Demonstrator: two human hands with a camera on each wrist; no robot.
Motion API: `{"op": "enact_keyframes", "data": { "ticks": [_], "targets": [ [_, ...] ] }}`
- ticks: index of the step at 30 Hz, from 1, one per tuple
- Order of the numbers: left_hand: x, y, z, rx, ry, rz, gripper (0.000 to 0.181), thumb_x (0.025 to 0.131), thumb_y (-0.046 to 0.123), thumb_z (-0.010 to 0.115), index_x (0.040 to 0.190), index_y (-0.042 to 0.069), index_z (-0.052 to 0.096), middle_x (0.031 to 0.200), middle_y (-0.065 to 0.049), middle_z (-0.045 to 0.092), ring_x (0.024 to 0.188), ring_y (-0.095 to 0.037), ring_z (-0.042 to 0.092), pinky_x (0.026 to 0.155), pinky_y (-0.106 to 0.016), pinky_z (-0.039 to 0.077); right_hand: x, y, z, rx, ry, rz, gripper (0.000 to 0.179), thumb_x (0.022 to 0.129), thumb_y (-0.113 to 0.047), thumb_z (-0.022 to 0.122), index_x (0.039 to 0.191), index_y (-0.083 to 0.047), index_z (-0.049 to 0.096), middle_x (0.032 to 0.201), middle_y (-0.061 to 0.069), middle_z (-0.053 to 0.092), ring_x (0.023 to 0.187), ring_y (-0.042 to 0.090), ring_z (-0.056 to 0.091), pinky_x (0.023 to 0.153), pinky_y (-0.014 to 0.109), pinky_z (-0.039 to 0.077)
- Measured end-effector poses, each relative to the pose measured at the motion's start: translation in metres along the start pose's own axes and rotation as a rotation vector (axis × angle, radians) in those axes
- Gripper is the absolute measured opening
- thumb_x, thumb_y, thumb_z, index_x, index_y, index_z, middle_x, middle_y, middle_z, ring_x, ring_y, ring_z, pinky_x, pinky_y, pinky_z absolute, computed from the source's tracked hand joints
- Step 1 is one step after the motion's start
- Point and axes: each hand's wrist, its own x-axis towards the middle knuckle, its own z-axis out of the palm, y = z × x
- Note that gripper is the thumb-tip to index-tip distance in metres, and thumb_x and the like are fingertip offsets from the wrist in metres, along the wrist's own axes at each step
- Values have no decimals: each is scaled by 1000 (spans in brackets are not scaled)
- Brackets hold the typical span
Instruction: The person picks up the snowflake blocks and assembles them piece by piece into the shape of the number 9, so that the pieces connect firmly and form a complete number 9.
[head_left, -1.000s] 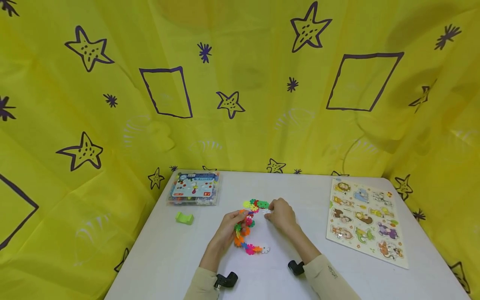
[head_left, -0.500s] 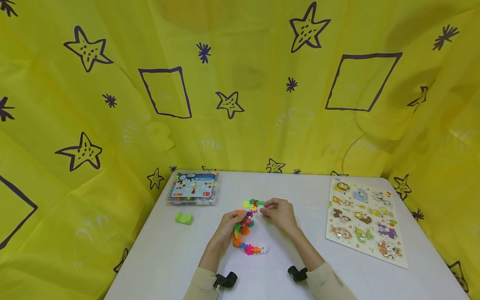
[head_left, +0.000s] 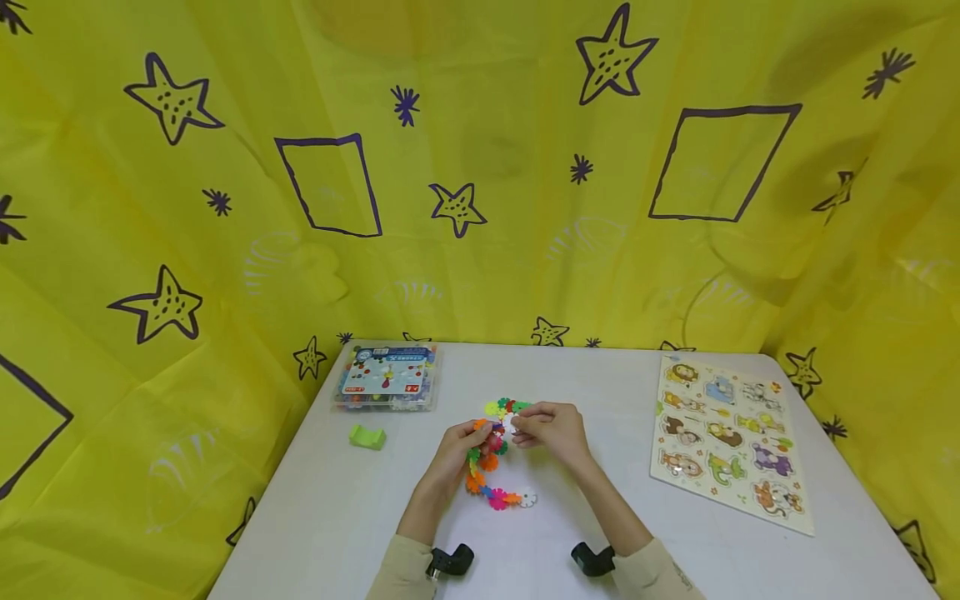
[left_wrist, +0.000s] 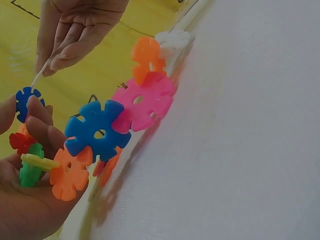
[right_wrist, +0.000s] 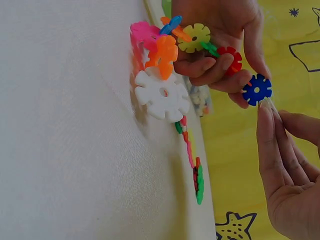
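Note:
My left hand (head_left: pixel 448 457) holds a chain of interlocking snowflake discs, with its thumb and finger pinching the dark blue disc (right_wrist: pixel 257 90) at one end. Farther along hang an orange disc (left_wrist: pixel 70 175), a lighter blue disc (left_wrist: pixel 97 131) and a pink disc (left_wrist: pixel 145 102), near the tabletop. A white disc (right_wrist: pixel 162 95) ends the chain on the near side. Between thumb and fingertips, my right hand (head_left: pixel 561 429) pinches another white disc (left_wrist: pixel 42 72), seen edge-on in the left wrist view. Its edge meets the rim of the dark blue disc.
Just beyond the hands lies a group of yellow, green and red discs (head_left: pixel 504 408). A clear box of pieces (head_left: pixel 386 377) stands at the back left, near a light green block (head_left: pixel 367 437). At right is an animal puzzle board (head_left: pixel 731 442). Yellow cloth (head_left: pixel 480 283) hangs behind.
My right hand has moved left, bringing the white disc from beside the green one to the dark blue disc. The left hand stays nearly in place, holding the chain.

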Motion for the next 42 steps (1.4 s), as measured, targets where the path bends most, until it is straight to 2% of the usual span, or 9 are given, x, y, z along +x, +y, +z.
{"op": "enact_keyframes", "data": {
  "ticks": [12,16,23,26,29,33,35,39,42],
  "targets": [
    [0,-4,0,6,-8,5,46,104,35,65,106,-11,63,81,-1,56,78,-17,51,75,-26,43,-2,4,9,3,26,-10,15,90,2,79,95,12,68,86,24,76,71,34,77,72,53,61],
    [-1,-5,0,25,-6,19,40,105,31,64,108,-9,65,81,-1,55,79,-16,51,75,-25,44,-3,5,12,12,25,-19,12,89,4,78,91,11,68,85,23,76,70,33,77,70,50,61],
    [-3,-4,-3,17,-19,18,26,107,26,60,111,0,63,86,-1,59,81,-17,54,78,-27,46,-2,7,8,0,-51,-55,15,91,0,78,95,12,71,87,24,76,75,42,76,71,52,61],
    [-3,-2,-3,20,-27,19,27,107,23,59,118,-1,63,89,-2,60,84,-17,55,83,-29,46,2,6,3,-70,-61,-84,16,95,-6,76,95,9,75,84,21,76,77,44,76,71,53,61],
    [-1,-1,-2,24,-29,16,29,107,21,58,125,-2,62,92,-1,61,86,-17,57,86,-29,46,9,6,-4,-162,11,-106,22,100,-14,71,92,6,78,80,17,76,74,37,77,69,48,62],
    [-1,-2,-2,24,-28,-3,28,108,20,56,127,1,61,96,-3,63,89,-18,58,90,-30,47,21,9,-14,-404,170,-127,19,99,-17,73,94,0,80,81,9,77,66,21,74,61,33,60],
    [-1,-2,-4,30,-30,-8,27,108,19,54,128,3,61,98,-5,64,91,-20,58,93,-32,46,27,11,-19,-544,202,-95,16,95,-17,76,101,-3,81,85,7,77,65,16,71,59,30,55],
    [-3,-1,-7,43,-39,-9,27,109,16,49,130,3,59,100,-6,67,93,-21,60,95,-35,45,39,20,-26,-739,135,-26,32,91,-18,80,120,-6,77,100,9,73,80,18,66,69,35,51],
    [-3,0,-8,39,-49,-18,26,108,16,48,129,3,58,97,-5,67,91,-20,60,92,-33,48,45,27,-28,-831,61,-24,39,91,-20,80,128,-7,74,102,12,68,87,23,61,74,39,50]
  ]
}}
